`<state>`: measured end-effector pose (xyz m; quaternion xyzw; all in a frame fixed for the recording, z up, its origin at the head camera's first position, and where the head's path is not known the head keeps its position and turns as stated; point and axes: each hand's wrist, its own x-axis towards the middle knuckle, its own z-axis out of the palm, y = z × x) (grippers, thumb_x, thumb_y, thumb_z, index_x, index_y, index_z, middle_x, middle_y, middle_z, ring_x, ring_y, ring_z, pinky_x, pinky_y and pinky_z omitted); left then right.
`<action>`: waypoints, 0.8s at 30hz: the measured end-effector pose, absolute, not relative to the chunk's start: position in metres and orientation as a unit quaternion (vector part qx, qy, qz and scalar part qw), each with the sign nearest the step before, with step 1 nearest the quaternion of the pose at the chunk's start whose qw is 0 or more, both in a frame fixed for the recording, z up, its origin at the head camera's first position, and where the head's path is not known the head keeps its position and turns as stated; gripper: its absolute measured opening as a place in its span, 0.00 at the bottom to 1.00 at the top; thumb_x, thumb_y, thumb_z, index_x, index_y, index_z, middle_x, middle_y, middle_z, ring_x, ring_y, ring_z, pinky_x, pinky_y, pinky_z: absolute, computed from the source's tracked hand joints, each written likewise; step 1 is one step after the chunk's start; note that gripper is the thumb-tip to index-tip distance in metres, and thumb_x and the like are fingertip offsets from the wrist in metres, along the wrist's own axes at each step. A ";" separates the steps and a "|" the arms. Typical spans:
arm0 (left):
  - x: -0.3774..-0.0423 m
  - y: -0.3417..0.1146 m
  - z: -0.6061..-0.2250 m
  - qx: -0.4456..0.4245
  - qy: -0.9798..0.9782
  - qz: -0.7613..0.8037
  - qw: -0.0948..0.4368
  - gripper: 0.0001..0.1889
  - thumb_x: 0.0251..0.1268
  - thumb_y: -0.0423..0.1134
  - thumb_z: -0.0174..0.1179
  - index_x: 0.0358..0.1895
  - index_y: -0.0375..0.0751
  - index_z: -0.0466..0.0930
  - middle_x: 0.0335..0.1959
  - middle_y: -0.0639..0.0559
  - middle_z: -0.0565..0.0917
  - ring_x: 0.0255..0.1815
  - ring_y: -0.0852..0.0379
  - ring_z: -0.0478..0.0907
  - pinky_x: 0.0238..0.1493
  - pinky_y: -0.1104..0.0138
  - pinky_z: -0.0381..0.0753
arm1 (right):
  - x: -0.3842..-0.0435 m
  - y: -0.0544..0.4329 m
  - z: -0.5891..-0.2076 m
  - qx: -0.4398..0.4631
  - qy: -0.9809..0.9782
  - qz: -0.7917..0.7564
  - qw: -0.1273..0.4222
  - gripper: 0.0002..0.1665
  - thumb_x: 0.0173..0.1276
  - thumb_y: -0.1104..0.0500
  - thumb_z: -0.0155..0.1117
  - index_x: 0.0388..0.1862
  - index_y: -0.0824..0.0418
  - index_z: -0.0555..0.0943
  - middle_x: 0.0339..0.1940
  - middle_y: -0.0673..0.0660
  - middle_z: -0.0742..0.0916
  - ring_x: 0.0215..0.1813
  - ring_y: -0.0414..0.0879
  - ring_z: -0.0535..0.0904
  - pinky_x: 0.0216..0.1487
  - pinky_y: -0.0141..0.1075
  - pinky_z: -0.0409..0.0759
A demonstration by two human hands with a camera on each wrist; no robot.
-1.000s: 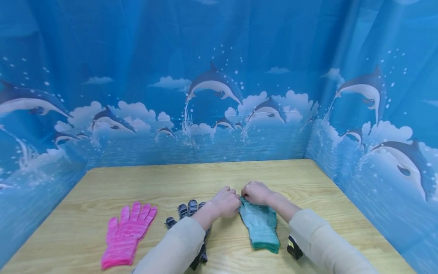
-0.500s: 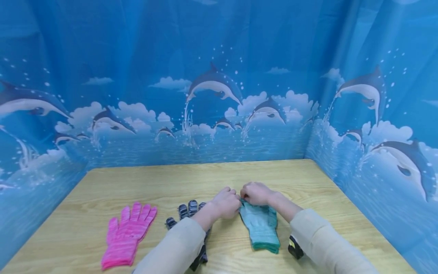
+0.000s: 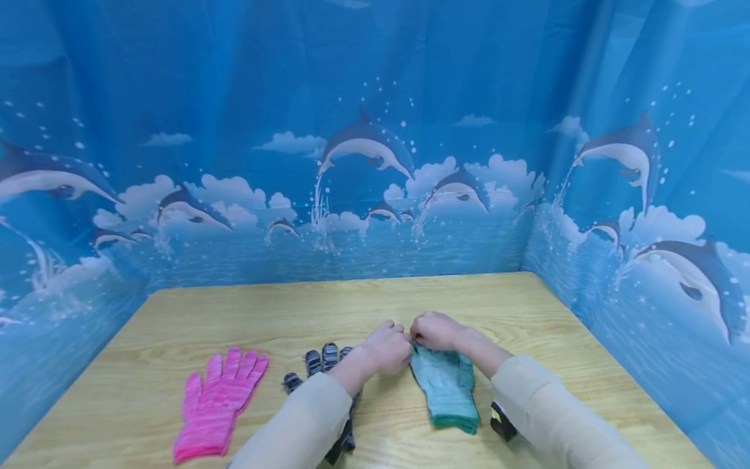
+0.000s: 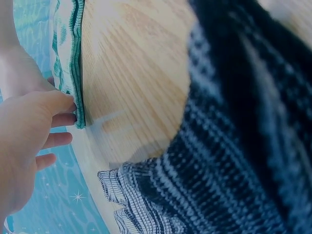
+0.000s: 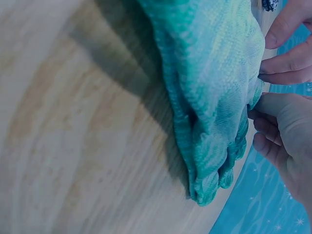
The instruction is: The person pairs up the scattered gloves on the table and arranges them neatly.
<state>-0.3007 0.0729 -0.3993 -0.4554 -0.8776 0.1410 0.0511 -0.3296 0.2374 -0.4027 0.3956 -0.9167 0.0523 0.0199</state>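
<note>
A teal knit glove lies on the table, its dark green cuff toward me. My left hand is at the glove's far left corner. In the left wrist view its thumb and forefinger pinch the teal glove's edge, the other fingers apart from it. My right hand bends over the far end of the glove. In the right wrist view, that hand pinches one finger of the teal glove; its fingertips are partly hidden. The two hands are close together.
A black-and-grey knit glove lies partly under my left forearm. Farther left, a pink glove lies flat with its fingers spread. A small black object shows beside my right sleeve. Dolphin-printed blue curtains border the wooden table.
My right hand has shifted very slightly to the left. My left hand and the gloves stay nearly where they were.
</note>
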 end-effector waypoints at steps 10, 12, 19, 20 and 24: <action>-0.301 0.071 -0.398 -0.456 -0.874 0.160 0.056 0.09 0.65 0.43 0.53 0.40 0.53 0.83 0.37 0.61 0.80 0.39 0.60 0.71 0.50 0.64 0.68 | -0.329 0.236 -0.396 0.304 -0.952 0.037 0.001 0.15 0.58 0.64 0.61 0.15 0.53 0.71 0.12 0.45 0.69 0.16 0.38 0.61 0.20 0.31 0.60; -0.301 0.071 -0.398 -0.453 -0.875 0.163 0.056 0.08 0.64 0.42 0.54 0.39 0.54 0.83 0.36 0.61 0.80 0.39 0.60 0.71 0.49 0.65 0.67 | -0.330 0.238 -0.396 0.267 -0.963 0.031 0.006 0.14 0.59 0.63 0.61 0.15 0.53 0.72 0.12 0.45 0.70 0.16 0.39 0.62 0.20 0.32 0.62; -0.301 0.072 -0.395 -0.445 -0.877 0.176 0.038 0.09 0.64 0.43 0.53 0.40 0.53 0.83 0.38 0.60 0.80 0.41 0.60 0.70 0.52 0.64 0.66 | -0.329 0.237 -0.400 0.221 -0.975 0.022 0.018 0.15 0.61 0.63 0.60 0.15 0.53 0.74 0.13 0.46 0.72 0.17 0.41 0.64 0.21 0.34 0.65; -0.300 0.073 -0.395 -0.445 -0.876 0.180 0.038 0.09 0.65 0.44 0.53 0.40 0.53 0.83 0.38 0.60 0.80 0.41 0.60 0.70 0.53 0.64 0.66 | -0.328 0.236 -0.401 0.224 -0.974 0.023 0.019 0.15 0.61 0.63 0.60 0.15 0.54 0.73 0.13 0.47 0.72 0.18 0.41 0.64 0.21 0.34 0.65; -0.298 0.074 -0.394 -0.442 -0.875 0.193 0.037 0.09 0.65 0.45 0.53 0.39 0.53 0.83 0.39 0.62 0.80 0.43 0.60 0.70 0.53 0.64 0.65 | -0.326 0.233 -0.404 0.230 -0.973 0.028 0.021 0.14 0.61 0.64 0.59 0.16 0.54 0.73 0.14 0.47 0.72 0.18 0.42 0.65 0.22 0.35 0.64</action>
